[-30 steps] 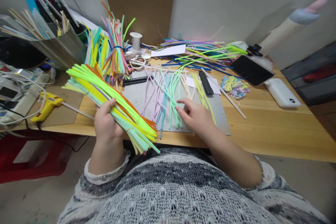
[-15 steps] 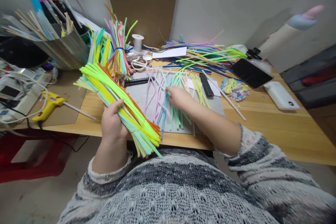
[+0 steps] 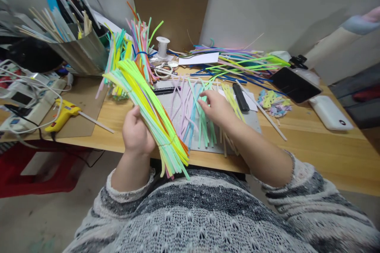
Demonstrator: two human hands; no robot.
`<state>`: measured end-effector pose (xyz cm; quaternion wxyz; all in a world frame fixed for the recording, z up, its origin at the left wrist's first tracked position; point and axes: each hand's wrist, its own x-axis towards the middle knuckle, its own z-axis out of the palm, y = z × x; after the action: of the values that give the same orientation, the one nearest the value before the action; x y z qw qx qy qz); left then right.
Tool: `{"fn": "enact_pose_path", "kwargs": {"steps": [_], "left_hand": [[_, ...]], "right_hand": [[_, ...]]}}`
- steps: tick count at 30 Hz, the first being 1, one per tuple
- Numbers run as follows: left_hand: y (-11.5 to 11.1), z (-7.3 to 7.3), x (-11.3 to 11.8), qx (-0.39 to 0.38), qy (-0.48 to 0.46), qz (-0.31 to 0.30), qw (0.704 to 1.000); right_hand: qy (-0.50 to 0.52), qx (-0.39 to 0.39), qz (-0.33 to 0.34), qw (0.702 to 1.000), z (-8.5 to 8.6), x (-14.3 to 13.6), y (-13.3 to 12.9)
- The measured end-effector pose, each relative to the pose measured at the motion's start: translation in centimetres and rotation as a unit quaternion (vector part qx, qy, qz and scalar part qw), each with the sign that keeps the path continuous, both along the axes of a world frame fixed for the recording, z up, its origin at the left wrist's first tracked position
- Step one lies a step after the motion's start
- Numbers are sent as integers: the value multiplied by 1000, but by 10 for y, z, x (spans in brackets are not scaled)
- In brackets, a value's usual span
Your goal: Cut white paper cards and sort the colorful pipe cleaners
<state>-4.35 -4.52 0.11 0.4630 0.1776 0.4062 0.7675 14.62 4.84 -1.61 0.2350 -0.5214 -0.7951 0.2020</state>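
Observation:
My left hand [image 3: 138, 132] is closed round a thick bundle of pipe cleaners [image 3: 154, 114] in lime, yellow, mint and orange. Thin ties circle the bundle, which slants down toward my sweater; the fingers behind it are hidden. Over the grey mat, my right hand [image 3: 218, 108] has its fingers slightly apart and nothing visible in them. Just under it lie loose mint pipe cleaners [image 3: 203, 130]. Lilac pipe cleaners [image 3: 179, 106] and a few blue ones [image 3: 190, 128] lie left of these, and yellow ones [image 3: 233, 99] to the right.
At the back stand a tied multicoloured bundle [image 3: 144, 53] and a white spool [image 3: 162, 47]. On the left are a yellow glue gun [image 3: 63, 115], a power strip [image 3: 35, 101] and a pen holder [image 3: 86, 53]. A phone [image 3: 295, 85] and a white power bank [image 3: 331, 112] occupy the right.
The view has shifted, so the desk appears farther right. My right hand's fingers have come apart above the mint pipe cleaners. The bundle in my left hand has turned a little steeper.

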Motion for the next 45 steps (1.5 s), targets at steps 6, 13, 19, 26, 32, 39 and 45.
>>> {"fn": "enact_pose_path", "kwargs": {"steps": [6,13,19,26,32,39,45], "left_hand": [[13,-6,13,5,80,-36,996],[13,-14,27,-3,138,-57,989],[5,-20,36,18,150,-123,981],[8,-25,39,65,251,-90,962],[1,-28,45,42,263,-120,956],[-4,-27,49,-13,253,-266,930],[11,-9,-5,-48,289,-224,929]], "right_hand": [[306,-362,195,859,20,-29,-63],[438,-441,104,777,4,-30,-70],[515,-476,129,701,6,-24,-72],[514,-496,126,688,4,-18,-75],[524,-513,128,668,1,-18,-82],[420,-374,129,817,5,-11,-86],[325,-273,219,878,28,49,-79]]}}
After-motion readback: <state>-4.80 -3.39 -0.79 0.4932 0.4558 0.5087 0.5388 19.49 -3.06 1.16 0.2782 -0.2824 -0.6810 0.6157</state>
